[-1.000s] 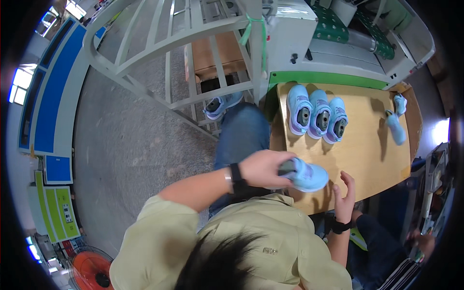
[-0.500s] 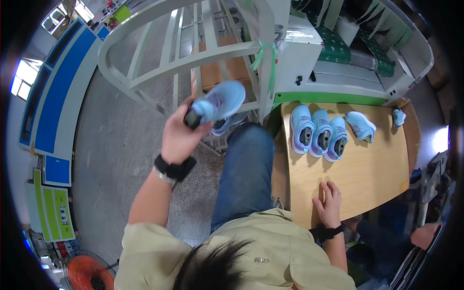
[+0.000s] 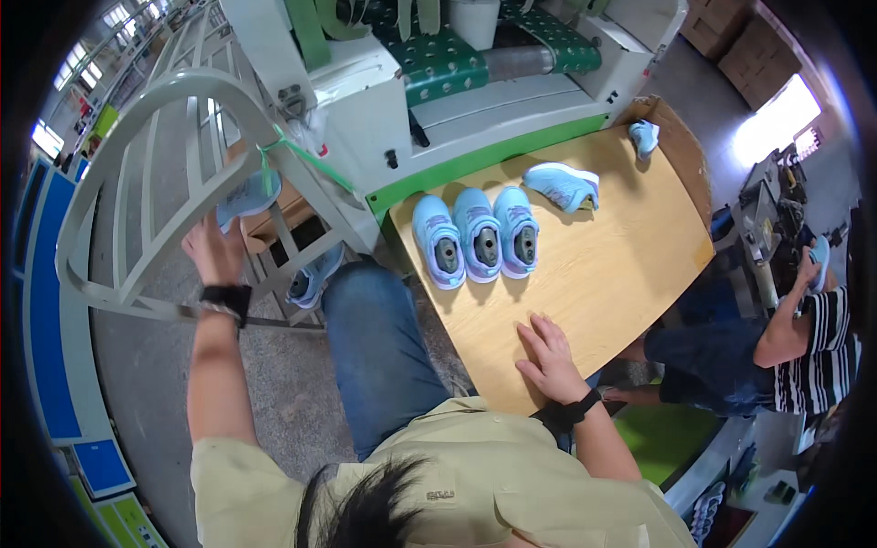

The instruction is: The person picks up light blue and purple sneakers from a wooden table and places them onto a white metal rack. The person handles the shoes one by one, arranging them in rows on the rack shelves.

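Note:
At the metal rack on my left, my left hand (image 3: 215, 251) is closed on a light blue sneaker (image 3: 248, 196); rack bars partly cover the shoe. My right hand (image 3: 554, 359) lies on the near edge of the wooden table (image 3: 594, 283), fingers spread, holding nothing. Beyond it stand three light blue sneakers (image 3: 477, 236) in a row, each with a dark last in its opening. Farther back, a fourth sneaker (image 3: 562, 185) lies on its side, and another (image 3: 644, 139) sits in the far right corner. Beside my knee, one more sneaker (image 3: 315, 276) rests low at the rack.
The pale rack (image 3: 164, 87) curves upward at my left. Behind the table stands a machine with a green perforated belt (image 3: 438, 68). A cardboard edge (image 3: 685, 151) borders the table's right side. At far right, a person in a striped top (image 3: 818, 342) holds a light blue shoe.
My left hand has carried the sneaker leftward, in among the rack bars. The view has turned right, showing more of the co-worker. My right hand stays on the table.

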A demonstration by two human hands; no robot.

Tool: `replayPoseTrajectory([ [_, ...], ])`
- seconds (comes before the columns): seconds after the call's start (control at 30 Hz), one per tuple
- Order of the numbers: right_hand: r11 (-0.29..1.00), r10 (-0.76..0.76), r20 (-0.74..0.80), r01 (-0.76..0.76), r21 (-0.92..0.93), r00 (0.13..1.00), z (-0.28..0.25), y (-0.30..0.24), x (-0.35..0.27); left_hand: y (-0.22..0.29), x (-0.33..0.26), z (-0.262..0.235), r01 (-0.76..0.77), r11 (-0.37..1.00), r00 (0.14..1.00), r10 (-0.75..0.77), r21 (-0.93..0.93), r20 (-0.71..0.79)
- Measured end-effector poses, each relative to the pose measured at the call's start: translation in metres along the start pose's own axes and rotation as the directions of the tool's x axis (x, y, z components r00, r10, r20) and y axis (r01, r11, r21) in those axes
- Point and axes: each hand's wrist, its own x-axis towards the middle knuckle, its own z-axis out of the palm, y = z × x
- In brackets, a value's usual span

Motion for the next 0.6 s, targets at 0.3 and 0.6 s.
replayPoseTrajectory([
  [0.3, 0.997, 0.061, 0.047, -0.063, 0.035, 0.997, 0.009, -0.007, -0.003, 0.066, -0.180, 0.000, 0.292, 0.838, 0.888, -0.059, -0.460, 0.455],
  [0.6, 0.998, 0.042, 0.052, -0.044, 0.034, 0.998, 0.005, -0.007, 0.003, 0.051, -0.156, 0.097, 0.573, 0.814, 0.502, -0.260, -0.093, 0.825],
])
